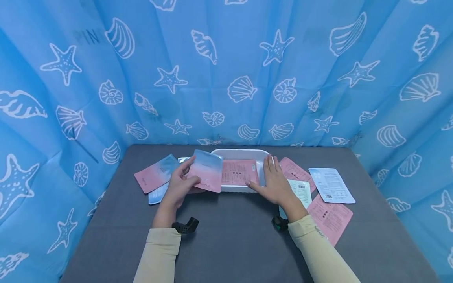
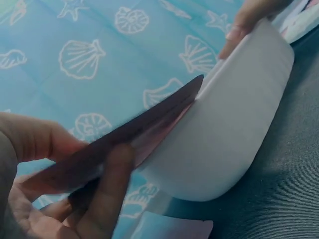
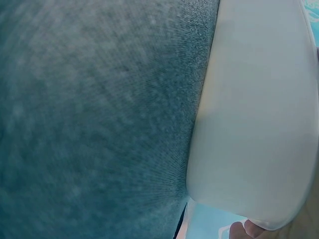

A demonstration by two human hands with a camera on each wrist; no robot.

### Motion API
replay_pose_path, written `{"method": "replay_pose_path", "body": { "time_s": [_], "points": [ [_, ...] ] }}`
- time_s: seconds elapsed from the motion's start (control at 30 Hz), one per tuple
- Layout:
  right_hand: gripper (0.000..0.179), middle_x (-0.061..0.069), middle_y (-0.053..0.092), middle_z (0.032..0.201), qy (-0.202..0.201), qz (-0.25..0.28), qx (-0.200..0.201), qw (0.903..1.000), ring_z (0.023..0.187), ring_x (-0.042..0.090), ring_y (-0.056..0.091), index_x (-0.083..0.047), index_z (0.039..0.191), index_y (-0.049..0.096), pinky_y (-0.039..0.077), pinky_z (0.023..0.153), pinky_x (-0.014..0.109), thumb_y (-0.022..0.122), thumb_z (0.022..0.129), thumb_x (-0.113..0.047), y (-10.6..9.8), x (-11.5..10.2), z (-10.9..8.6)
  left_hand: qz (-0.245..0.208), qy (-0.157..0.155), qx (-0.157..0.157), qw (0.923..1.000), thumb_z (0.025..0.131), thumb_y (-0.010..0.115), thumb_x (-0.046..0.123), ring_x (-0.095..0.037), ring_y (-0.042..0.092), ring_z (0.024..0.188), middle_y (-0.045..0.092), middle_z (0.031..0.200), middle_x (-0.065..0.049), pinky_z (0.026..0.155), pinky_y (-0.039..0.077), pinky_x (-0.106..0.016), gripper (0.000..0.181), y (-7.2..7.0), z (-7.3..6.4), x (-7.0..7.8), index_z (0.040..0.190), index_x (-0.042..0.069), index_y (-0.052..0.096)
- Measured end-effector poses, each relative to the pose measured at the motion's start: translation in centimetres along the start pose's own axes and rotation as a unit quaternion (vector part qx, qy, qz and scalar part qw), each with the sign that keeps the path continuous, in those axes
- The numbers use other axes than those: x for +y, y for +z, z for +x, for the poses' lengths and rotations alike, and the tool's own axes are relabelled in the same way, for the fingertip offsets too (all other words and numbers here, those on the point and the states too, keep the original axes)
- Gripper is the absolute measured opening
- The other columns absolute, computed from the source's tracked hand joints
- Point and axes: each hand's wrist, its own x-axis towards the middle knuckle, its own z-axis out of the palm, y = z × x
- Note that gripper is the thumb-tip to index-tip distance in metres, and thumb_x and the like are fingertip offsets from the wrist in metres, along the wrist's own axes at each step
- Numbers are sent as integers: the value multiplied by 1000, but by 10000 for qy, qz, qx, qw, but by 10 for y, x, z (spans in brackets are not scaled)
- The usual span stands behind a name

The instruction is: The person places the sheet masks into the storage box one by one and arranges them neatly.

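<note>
My left hand (image 1: 179, 182) pinches a blue-and-pink sheet mask packet (image 1: 205, 171) between thumb and fingers, tilted over the left end of a white tray (image 1: 244, 151). In the left wrist view the packet (image 2: 119, 124) shows edge-on, its far end overlapping the tray (image 2: 229, 124). A pink packet (image 1: 238, 173) lies inside the tray, printed side up. At the tray's right end rests my right hand (image 1: 276, 182), fingers straight along the rim and thumb out toward the front edge. The right wrist view is mostly filled by the tray's outer wall (image 3: 254, 109).
Left of the tray, a blue-and-pink packet (image 1: 157, 173) overlaps a blue one (image 1: 157, 194). To the right lie pink packets (image 1: 332, 218), a pale green packet (image 1: 302, 190) and a light blue one (image 1: 330, 184). A shell-patterned curtain (image 1: 226, 78) hangs behind the grey table (image 1: 233, 236).
</note>
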Motion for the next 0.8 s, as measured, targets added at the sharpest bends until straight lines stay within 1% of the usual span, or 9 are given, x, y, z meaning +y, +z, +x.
{"method": "replay_pose_path", "body": {
  "time_s": [0.13, 0.23, 0.33, 0.43, 0.47, 0.57, 0.63, 0.7, 0.8],
  "points": [
    [117, 18, 3, 179, 50, 24, -39, 10000, 167, 41, -3, 2, 169, 11, 17, 130, 66, 59, 93, -74, -2, 0, 0, 280, -169, 16, 9995, 93, 69, 3, -30, 65, 111, 50, 157, -9, 83, 65, -37, 80, 1, 1, 4, 162, 35, 44],
    [117, 18, 3, 179, 33, 29, -30, 10000, 166, 42, -2, 2, 168, 11, 17, 130, 66, 60, 93, -73, -2, -1, 0, 327, -244, 232, 9989, 93, 70, 5, -29, 62, 119, 52, 157, -8, 84, 64, -35, 77, -2, 2, 3, 160, 31, 46],
    [116, 19, 3, 179, 18, 22, -42, 10000, 166, 43, -1, 3, 168, 12, 17, 129, 67, 60, 94, -72, -2, -1, 0, 240, -239, 531, 9980, 94, 70, 5, -21, 67, 105, 52, 158, -6, 79, 63, -30, 72, -8, 0, 3, 159, 27, 48],
    [116, 20, 3, 179, 19, 27, -68, 10000, 166, 43, -2, 4, 168, 12, 16, 129, 67, 59, 94, -72, -2, -1, -1, 113, -233, 975, 9949, 96, 71, 8, -17, 68, 88, 53, 154, -6, 74, 62, -28, 63, -12, -1, 3, 154, 23, 52],
    [116, 20, 3, 179, 33, 28, -74, 10000, 166, 43, -3, 3, 168, 12, 16, 129, 67, 59, 94, -72, -2, -1, -1, 57, -244, 1124, 9933, 97, 72, 10, -16, 68, 86, 53, 152, -6, 74, 61, -29, 61, -13, -2, 4, 153, 23, 53],
    [116, 18, 2, 179, 64, 33, -79, 9999, 167, 41, -4, 2, 169, 12, 17, 129, 67, 58, 93, -74, -3, -1, -1, -71, -279, 1571, 9872, 97, 76, 18, -16, 67, 93, 54, 146, -7, 80, 60, -29, 55, -15, -2, 4, 149, 20, 57],
    [116, 17, 2, 179, 88, 42, -80, 9999, 167, 40, -4, 1, 169, 12, 17, 129, 67, 58, 93, -74, -3, -1, -1, -151, -307, 1783, 9834, 96, 79, 22, -17, 67, 101, 54, 144, -7, 85, 60, -28, 56, -16, -2, 3, 148, 17, 58],
    [116, 17, 2, 179, 80, 43, -85, 9999, 167, 41, -3, 1, 169, 12, 18, 129, 68, 58, 93, -74, -3, 0, -1, -283, -325, 1906, 9807, 94, 83, 23, -19, 67, 109, 56, 143, -7, 89, 61, -26, 58, -17, -1, 3, 146, 15, 58],
    [116, 18, 2, 179, 86, 58, -96, 9999, 167, 41, -3, 2, 169, 11, 18, 129, 68, 58, 93, -74, -3, -1, -1, -359, -350, 1937, 9798, 93, 84, 23, -23, 68, 115, 56, 142, -8, 91, 61, -24, 62, -18, -1, 2, 147, 12, 57]
  ]
}}
